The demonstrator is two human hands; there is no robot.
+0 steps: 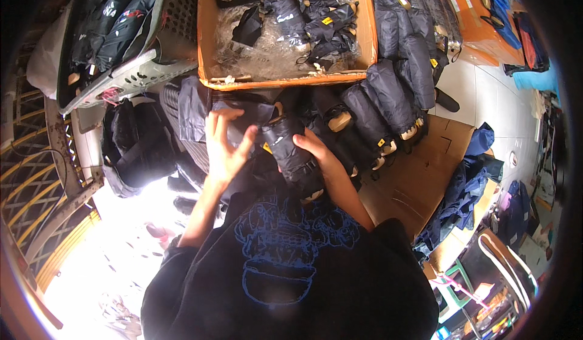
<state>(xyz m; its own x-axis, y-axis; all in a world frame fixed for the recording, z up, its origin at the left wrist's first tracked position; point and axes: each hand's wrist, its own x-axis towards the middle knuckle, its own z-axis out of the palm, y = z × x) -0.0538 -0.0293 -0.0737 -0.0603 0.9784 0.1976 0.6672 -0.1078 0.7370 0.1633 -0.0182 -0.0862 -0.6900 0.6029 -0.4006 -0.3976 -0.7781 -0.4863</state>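
My right hand [320,153] grips a black folded umbrella [285,149] from its right side, thumb lying on the fabric. The umbrella is tilted in front of my chest, with pale wood showing at its lower end. To its left, my left hand [226,149] is raised with fingers spread and nothing in it. Behind that hand lies a flat dark fabric piece [246,112]. Right of the held one, several more black folded umbrellas [364,112] with pale wooden ends lie side by side, some with small yellow tags.
Ahead stands an open cardboard box [285,84] holding black umbrellas and clear plastic wrap. A grey plastic basket [176,27] with more umbrellas is at the far left. Cardboard [419,182] lies at the right, beside dark blue cloth [464,197]. A metal lattice [36,176] borders the left.
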